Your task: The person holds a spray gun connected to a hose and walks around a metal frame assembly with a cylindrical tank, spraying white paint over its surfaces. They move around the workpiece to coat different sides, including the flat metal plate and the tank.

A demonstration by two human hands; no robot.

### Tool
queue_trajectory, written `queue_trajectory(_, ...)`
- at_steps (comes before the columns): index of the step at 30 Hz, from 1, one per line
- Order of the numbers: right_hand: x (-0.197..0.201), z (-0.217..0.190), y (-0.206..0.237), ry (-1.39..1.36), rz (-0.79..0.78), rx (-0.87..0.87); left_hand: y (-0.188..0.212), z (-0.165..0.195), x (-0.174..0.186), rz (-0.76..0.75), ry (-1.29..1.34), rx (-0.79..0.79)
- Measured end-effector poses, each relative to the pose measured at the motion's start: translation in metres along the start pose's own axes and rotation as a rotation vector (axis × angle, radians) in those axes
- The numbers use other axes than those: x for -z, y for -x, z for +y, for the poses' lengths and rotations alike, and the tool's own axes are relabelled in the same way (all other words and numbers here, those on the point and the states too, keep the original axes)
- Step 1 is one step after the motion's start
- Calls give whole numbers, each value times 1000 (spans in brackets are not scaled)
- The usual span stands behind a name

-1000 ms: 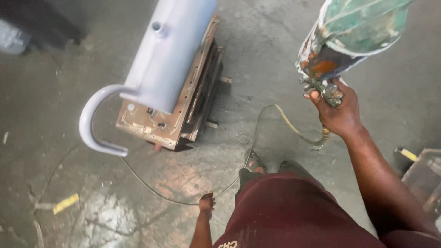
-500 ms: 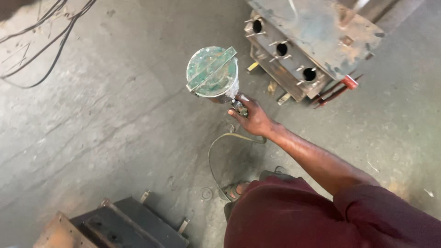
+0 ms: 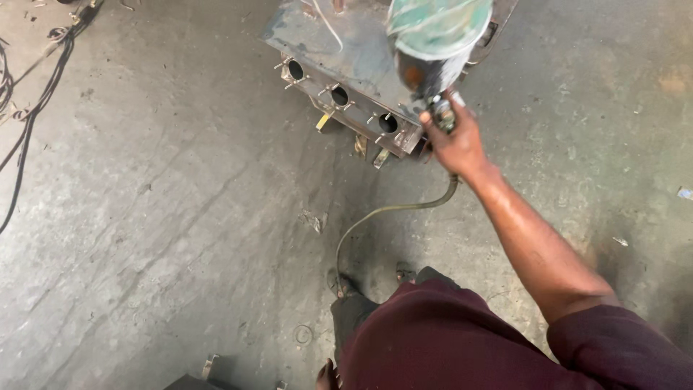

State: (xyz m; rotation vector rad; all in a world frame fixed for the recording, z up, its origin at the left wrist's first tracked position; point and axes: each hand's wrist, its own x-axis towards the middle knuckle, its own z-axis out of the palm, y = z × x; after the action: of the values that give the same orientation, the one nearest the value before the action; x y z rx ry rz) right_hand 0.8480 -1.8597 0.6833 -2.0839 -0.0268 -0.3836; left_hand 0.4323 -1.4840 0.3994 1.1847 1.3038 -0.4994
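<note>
Spray gun [image 3: 437, 50] with a green-lidded cup, held at the top of the frame, right of centre, with the cup uppermost and the handle below. The right hand [image 3: 456, 141] grips the handle, its fingers [image 3: 433, 130] clenched around it. A hose [image 3: 382, 213] drops from the base of the gun, curves left and down across the concrete floor [image 3: 159, 217], and ends near the person's foot at the lower centre.

Just beside and partly behind the gun stands a grey metal block [image 3: 339, 61] with three round holes along its near edge and small pins around each hole; the gun hangs over its right-hand end. The step in hand appears to be bringing the gun to bear on this block. A next move would call for a steady wrist and slack in the hose, so that it does not drag.

The left hand is barely visible at the bottom edge, and whether it holds anything cannot be told. Black cables [image 3: 29, 108] lie at the far left, well apart from the work.
</note>
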Motion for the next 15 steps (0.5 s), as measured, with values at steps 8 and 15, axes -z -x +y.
queue_trajectory(8,72,24,-113,-118,205,359,-23,54,-26,-35,-18,44)
queue_trajectory(15,52,10,-213,-77,267,284,-87,170,-5,-33,-100,44)
